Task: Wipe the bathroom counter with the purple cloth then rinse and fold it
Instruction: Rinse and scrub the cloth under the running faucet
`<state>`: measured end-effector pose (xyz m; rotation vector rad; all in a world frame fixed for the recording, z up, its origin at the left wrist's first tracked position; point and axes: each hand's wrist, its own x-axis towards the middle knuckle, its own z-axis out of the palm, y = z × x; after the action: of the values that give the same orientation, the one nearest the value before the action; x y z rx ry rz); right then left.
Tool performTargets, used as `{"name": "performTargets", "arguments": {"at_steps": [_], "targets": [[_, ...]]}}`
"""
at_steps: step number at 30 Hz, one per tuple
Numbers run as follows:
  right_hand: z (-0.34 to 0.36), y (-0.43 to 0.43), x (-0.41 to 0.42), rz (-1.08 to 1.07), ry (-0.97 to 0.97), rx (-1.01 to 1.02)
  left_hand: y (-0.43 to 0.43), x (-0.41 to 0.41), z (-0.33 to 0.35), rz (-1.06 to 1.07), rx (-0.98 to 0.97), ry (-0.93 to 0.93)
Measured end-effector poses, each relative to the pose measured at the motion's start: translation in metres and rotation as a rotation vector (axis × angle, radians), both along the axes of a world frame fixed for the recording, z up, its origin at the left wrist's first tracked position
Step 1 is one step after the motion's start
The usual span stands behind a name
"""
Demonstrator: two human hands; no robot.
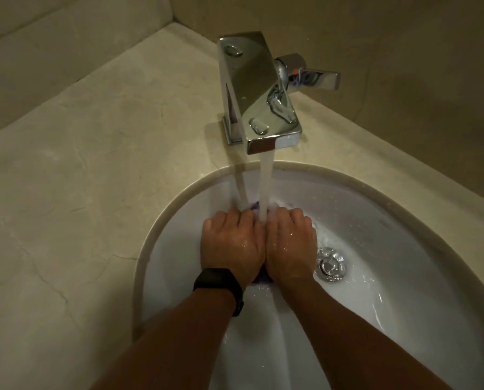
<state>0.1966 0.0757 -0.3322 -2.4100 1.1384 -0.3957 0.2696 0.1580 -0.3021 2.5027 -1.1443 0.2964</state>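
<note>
Both gripping purple cloth [255,205]: left hand [232,243], right hand [290,243] | under faucet [259,91] stream, mid-basin | sink rim [297,165] apart from both

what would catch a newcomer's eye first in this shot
The bright stream of water falls from the chrome faucet at the back of the counter onto two hands in the white sink. The left hand and right hand sit side by side, gripping the purple cloth, which barely peeks out between them. A black wristband marks the left wrist, and the drain lies just right of the right hand.
</note>
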Motion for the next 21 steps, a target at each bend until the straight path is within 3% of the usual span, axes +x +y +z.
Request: {"name": "performTargets", "arguments": {"at_steps": [3,8,14,19,21], "targets": [[0.008,-0.006,0.004,-0.023,-0.073,0.022,-0.004,-0.001,0.003,0.011,0.055,-0.01],[0.014,-0.008,0.007,0.053,0.011,-0.032,-0.009,0.0,0.009,0.076,0.231,0.093],[0.024,-0.008,0.009,0.129,0.049,-0.054,-0.012,-0.003,0.018,0.068,0.118,0.147],[0.042,-0.002,-0.001,0.064,-0.353,0.058,0.0,-0.003,0.026,0.087,-0.038,0.253],[0.049,-0.002,-0.005,0.002,-0.426,0.147,0.007,-0.005,0.032,0.067,-0.066,0.228]]}}
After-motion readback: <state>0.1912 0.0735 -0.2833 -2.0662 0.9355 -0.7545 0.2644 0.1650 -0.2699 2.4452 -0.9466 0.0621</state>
